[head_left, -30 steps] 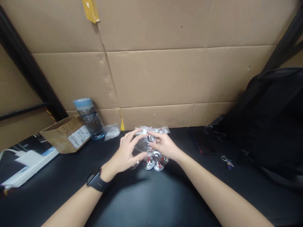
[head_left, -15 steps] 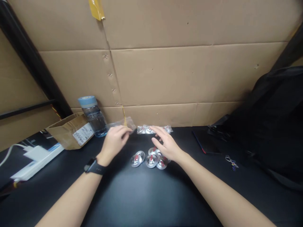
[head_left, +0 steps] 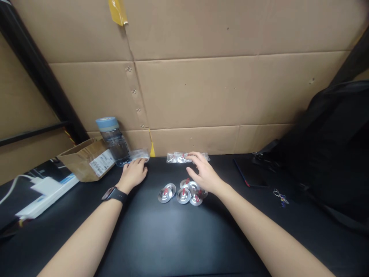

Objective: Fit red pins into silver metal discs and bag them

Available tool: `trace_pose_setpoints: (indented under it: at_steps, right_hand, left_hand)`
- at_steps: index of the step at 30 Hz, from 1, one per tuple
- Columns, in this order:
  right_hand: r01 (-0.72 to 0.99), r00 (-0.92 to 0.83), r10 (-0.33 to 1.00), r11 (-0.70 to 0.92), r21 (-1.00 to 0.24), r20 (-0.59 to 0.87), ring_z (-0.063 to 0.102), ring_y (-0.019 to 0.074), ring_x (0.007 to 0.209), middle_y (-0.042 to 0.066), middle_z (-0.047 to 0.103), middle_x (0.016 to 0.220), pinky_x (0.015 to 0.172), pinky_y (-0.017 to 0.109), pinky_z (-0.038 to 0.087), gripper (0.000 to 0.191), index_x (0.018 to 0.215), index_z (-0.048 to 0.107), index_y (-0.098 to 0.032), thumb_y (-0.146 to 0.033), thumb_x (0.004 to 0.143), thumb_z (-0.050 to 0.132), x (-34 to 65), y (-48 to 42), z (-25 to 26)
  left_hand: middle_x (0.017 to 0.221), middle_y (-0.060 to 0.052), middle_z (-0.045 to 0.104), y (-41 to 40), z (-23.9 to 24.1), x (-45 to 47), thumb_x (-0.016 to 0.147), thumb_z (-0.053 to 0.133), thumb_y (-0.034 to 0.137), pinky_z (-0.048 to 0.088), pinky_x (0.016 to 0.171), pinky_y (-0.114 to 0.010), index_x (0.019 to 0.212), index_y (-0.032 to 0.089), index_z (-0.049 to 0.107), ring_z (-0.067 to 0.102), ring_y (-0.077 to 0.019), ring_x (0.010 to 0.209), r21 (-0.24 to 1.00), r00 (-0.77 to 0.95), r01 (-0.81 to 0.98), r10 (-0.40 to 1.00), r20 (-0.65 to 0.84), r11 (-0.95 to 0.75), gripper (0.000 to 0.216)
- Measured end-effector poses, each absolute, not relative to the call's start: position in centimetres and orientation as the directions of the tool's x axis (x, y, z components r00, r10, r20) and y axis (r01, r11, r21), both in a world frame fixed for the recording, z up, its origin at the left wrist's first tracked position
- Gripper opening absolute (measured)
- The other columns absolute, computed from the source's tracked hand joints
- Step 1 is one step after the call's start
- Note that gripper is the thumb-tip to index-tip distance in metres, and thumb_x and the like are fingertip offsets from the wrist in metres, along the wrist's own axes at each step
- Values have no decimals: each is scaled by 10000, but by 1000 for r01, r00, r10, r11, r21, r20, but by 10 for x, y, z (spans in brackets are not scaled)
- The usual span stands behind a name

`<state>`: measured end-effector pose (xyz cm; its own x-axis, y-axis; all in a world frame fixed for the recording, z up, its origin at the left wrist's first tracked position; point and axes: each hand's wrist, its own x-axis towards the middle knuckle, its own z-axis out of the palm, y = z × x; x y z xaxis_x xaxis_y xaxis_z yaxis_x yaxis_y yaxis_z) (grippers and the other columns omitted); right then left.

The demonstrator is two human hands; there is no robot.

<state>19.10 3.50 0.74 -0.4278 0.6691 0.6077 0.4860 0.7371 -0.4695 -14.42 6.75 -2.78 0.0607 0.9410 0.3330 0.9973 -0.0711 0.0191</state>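
Observation:
My left hand lies palm down on the black table, fingers stretched out, its fingertips at the edge of some crumpled clear plastic bags. My right hand hovers open with thumb and fingers apart, holding nothing. Beneath and left of it lies a cluster of silver finger cymbals with red straps, some overlapping. Two more cymbals rest overlapped just left of that cluster. Behind my right fingers, clear packets with shiny metal pieces lie along the wall, partly hidden by the hand.
A blue-lidded water bottle and a brown paper bag stand at left, beside a white power strip with a charger. On the right are a dark flat item, a small keychain and a black backpack. Cardboard walls the back.
My left hand has moved left and flattened out. The clear plastic that was raised by it now lies low beside the bottle. My right hand has hardly moved.

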Motion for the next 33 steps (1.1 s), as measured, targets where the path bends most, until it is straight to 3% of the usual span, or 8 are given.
trace_pose_setpoints:
  at_steps: [4, 8, 14, 19, 21, 24, 29, 33]
  right_hand:
    - [547, -373, 670, 718, -431, 642, 562, 270, 1250, 121, 589, 1313, 1074, 448, 470, 331, 1285, 574, -225, -206, 956, 536, 193, 38, 9]
    - [627, -250, 707, 638, -446, 661, 590, 268, 1168, 124, 617, 1224, 1033, 422, 485, 276, 1231, 570, -202, -218, 961, 518, 197, 42, 12]
    - [658, -234, 740, 598, -458, 631, 589, 260, 1166, 117, 598, 1244, 1024, 409, 483, 293, 1227, 557, -201, -225, 935, 543, 204, 49, 9]
    - [649, -278, 746, 610, -455, 605, 586, 258, 1160, 111, 582, 1235, 1023, 415, 483, 281, 1206, 568, -214, -224, 925, 557, 203, 46, 10]
    - [641, -287, 739, 621, -451, 609, 584, 257, 1166, 114, 561, 1269, 1021, 414, 487, 299, 1222, 564, -222, -222, 923, 561, 202, 44, 13]
    - [636, -293, 732, 630, -447, 615, 580, 255, 1180, 116, 531, 1315, 1016, 405, 493, 327, 1245, 553, -228, -217, 919, 569, 202, 40, 17]
    - [625, -334, 734, 642, -444, 591, 589, 244, 1168, 104, 523, 1319, 1016, 394, 495, 325, 1240, 559, -236, -217, 916, 582, 201, 36, 18]
    - [598, -348, 735, 652, -466, 582, 592, 242, 1152, 104, 532, 1323, 984, 388, 503, 326, 1226, 577, -237, -200, 903, 595, 199, 37, 14]
  left_hand:
    - [1396, -144, 631, 65, -26, -118, 994, 394, 317, 423, 1071, -483, 1359, 196, 582, 571, -315, 1292, 54, 261, 952, 890, 374, -301, 428]
    - [1550, -113, 515, 71, -42, -90, 1044, 332, 482, 366, 1134, -497, 1502, 248, 470, 478, -295, 1415, 168, 402, 868, 860, 315, -467, 533]
    - [1483, -165, 561, 71, -42, -80, 1040, 320, 545, 361, 1086, -521, 1598, 246, 336, 514, -341, 1351, 131, 387, 894, 885, 258, -429, 633]
    - [1217, -160, 642, 62, -30, -81, 1005, 417, 514, 404, 1003, -500, 1433, 241, 575, 559, -358, 1173, -4, 303, 948, 896, 326, -319, 531]
    - [1252, -151, 613, 60, -31, -84, 990, 446, 510, 415, 1001, -499, 1338, 266, 645, 542, -361, 1205, 10, 275, 955, 900, 338, -296, 470]
    - [1351, -140, 592, 60, -33, -90, 986, 457, 405, 433, 1003, -469, 1327, 261, 626, 558, -334, 1231, 66, 271, 949, 904, 331, -309, 407]
    - [1210, -126, 716, 63, -31, -99, 982, 438, 318, 466, 958, -451, 1286, 214, 601, 662, -321, 1123, 173, 237, 936, 913, 333, -306, 361]
    - [1125, -121, 752, 63, -26, -97, 940, 541, 452, 512, 898, -418, 1166, 187, 653, 707, -318, 1022, 490, 78, 826, 917, 391, -279, 365]
